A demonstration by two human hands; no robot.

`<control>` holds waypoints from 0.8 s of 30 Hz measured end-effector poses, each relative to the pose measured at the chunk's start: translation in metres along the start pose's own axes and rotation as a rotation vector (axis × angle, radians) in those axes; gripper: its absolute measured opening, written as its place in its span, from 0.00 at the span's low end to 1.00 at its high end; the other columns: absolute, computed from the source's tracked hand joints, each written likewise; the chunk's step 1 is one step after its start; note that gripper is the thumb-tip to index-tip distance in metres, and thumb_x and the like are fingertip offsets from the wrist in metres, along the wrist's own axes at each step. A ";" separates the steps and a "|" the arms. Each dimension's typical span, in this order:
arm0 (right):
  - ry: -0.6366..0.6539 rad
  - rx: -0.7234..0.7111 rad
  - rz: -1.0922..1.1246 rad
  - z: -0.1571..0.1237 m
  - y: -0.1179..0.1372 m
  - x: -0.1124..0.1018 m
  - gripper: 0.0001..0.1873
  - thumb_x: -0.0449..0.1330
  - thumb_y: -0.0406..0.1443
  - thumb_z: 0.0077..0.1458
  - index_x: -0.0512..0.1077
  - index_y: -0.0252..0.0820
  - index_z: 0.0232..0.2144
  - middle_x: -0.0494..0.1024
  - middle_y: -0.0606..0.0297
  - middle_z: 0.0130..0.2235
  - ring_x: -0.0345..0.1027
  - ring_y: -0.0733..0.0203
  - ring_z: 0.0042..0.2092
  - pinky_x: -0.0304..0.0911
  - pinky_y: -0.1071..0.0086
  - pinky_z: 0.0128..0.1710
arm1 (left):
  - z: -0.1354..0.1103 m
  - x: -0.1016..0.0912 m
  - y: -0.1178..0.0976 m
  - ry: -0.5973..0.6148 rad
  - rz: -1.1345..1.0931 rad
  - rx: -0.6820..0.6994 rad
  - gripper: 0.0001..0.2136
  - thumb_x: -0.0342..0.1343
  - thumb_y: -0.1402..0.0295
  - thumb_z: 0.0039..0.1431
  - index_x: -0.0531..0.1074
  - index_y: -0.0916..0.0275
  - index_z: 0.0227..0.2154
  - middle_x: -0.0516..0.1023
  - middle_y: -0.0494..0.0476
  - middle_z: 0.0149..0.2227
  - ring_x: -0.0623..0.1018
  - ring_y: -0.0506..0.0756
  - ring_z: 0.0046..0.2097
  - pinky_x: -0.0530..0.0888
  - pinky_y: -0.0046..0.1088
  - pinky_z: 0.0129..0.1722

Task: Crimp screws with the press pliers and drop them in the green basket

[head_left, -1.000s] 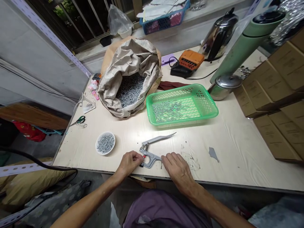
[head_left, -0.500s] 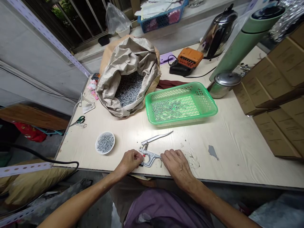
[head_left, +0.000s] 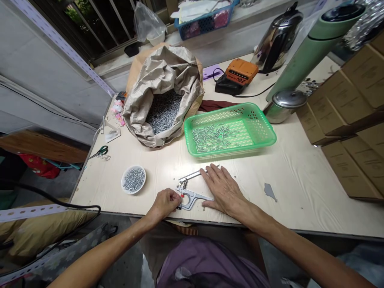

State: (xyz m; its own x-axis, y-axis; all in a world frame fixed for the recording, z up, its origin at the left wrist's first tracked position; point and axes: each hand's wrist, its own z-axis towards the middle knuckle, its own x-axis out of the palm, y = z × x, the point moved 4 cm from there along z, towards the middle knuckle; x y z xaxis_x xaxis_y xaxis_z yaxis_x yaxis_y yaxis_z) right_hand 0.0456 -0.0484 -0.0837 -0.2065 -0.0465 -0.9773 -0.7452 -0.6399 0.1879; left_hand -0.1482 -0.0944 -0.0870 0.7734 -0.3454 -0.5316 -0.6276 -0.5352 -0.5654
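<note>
A grey metal hand-press plier (head_left: pixel 190 197) lies on the table near its front edge, with a long lever raised above the lower handle and a small coil spring and red tip at its jaw. My left hand (head_left: pixel 165 204) is pinched closed at the jaw, beside the red tip; whatever its fingertips hold is hidden. My right hand (head_left: pixel 225 191) lies with fingers spread, the fingertips over the lever's end and the thumb beside the lower handle's tip. Left of the plier stands a white bowl (head_left: pixel 123 185) of small metal pins or springs.
A green basket (head_left: pixel 231 151) holds loose thin metal pieces. Behind it stand a paper-lined sack (head_left: pixel 135 120) of similar pieces, an orange battery (head_left: pixel 242 71) on a charger, a kettle (head_left: pixel 277 40) and a green flask (head_left: pixel 312 56). Cartons (head_left: pixel 354 120) are stacked right; scissors (head_left: pixel 102 151) lie left.
My right hand has moved up from the lower handle's end and spread its fingers to the raised lever. My left hand stays at the jaw.
</note>
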 end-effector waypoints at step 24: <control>-0.140 0.275 0.773 -0.017 0.018 -0.081 0.35 0.66 0.39 0.41 0.61 0.46 0.53 0.67 0.62 0.46 0.61 0.58 0.48 0.60 0.66 0.47 | -0.014 0.024 -0.071 0.085 -0.792 0.526 0.30 0.66 0.59 0.34 0.69 0.57 0.45 0.71 0.61 0.52 0.67 0.65 0.56 0.67 0.40 0.54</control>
State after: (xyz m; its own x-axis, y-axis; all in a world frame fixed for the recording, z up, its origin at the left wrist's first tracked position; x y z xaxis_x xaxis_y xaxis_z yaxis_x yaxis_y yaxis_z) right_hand 0.0598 -0.0689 -0.0028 -0.7870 -0.2891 -0.5450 -0.4853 -0.2555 0.8362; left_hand -0.0840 -0.0754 -0.0507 0.9818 -0.0974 0.1631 0.1373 -0.2297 -0.9635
